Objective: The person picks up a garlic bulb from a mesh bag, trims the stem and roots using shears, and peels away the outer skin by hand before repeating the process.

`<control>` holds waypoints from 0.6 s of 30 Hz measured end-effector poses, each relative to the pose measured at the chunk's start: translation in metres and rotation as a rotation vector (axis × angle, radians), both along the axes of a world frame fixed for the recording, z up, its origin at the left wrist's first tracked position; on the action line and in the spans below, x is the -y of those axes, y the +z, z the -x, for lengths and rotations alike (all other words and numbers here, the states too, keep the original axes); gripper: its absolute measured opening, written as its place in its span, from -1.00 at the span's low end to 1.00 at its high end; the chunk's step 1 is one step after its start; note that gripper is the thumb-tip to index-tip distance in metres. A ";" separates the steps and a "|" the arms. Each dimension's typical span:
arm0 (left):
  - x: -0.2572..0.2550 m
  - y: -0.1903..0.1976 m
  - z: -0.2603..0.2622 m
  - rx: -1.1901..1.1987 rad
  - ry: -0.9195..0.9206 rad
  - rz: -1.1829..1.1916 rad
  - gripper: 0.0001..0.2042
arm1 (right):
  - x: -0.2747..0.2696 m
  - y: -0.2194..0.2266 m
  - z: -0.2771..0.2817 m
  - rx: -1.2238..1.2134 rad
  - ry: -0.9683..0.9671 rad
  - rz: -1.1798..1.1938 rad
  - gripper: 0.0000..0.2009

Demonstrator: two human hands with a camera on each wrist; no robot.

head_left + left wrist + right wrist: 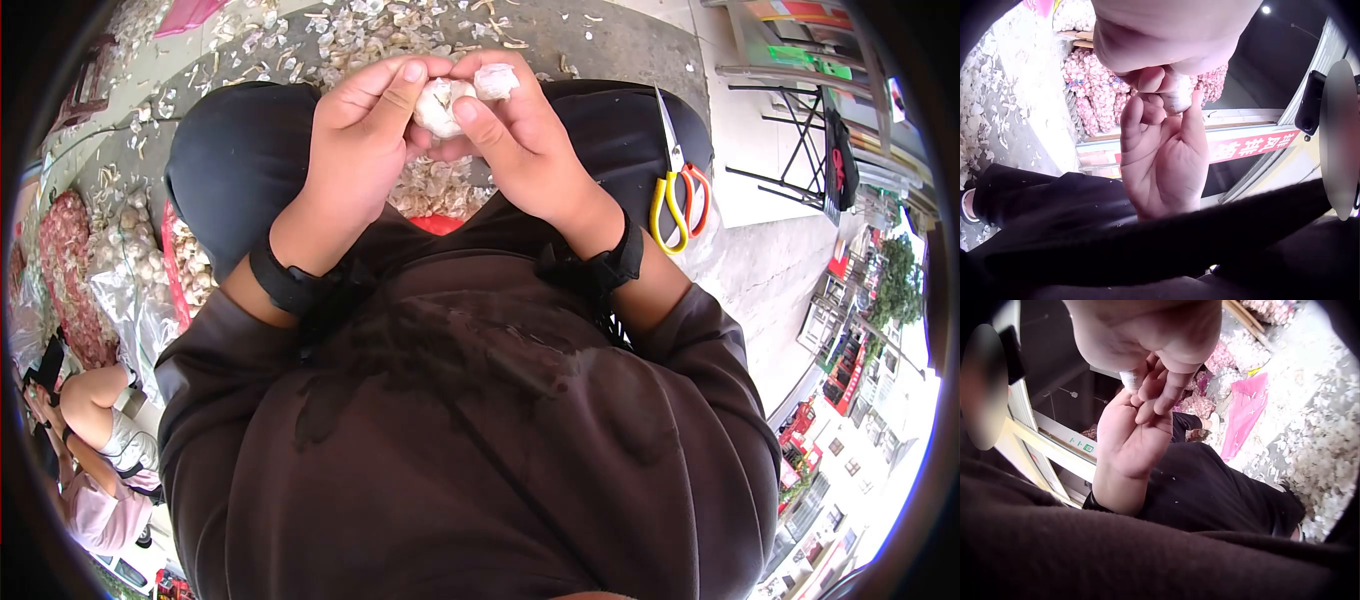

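Between the two hands, in the head view, is a whitish garlic bulb [437, 108]. The left hand [365, 140] grips its left side, thumb on top. From the right, the right hand [525, 140] holds it with the thumb pressed on its front. A pinkish-white piece [496, 82] lies against the right index finger; whether it is peel or a wrapping, I cannot tell. In the left wrist view, part of the bulb [1177, 97] shows between the left hand [1172, 37] and the right hand [1166, 162]. The right wrist view mostly hides it behind curled fingers.
Scissors [674, 160] with yellow and red handles lie on the right thigh. Garlic peelings [430, 185] cover the ground between and beyond the legs. Bagged garlic [130, 240] stands at the left, near a seated person [105, 490]. A black folding frame [790, 140] is at the right.
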State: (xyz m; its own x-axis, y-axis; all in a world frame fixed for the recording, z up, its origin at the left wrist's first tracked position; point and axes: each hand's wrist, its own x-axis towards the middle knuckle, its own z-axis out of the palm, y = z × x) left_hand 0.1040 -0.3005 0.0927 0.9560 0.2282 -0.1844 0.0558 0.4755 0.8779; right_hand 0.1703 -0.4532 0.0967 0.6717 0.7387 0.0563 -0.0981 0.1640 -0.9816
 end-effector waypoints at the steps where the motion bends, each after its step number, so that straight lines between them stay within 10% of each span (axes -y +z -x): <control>1: 0.000 -0.002 -0.001 0.022 0.026 0.000 -0.78 | 0.001 0.002 -0.002 0.007 0.016 0.024 -0.71; 18: -0.004 -0.017 0.000 0.336 -0.008 -0.196 -0.89 | 0.006 0.000 0.001 0.009 -0.027 -0.006 -0.69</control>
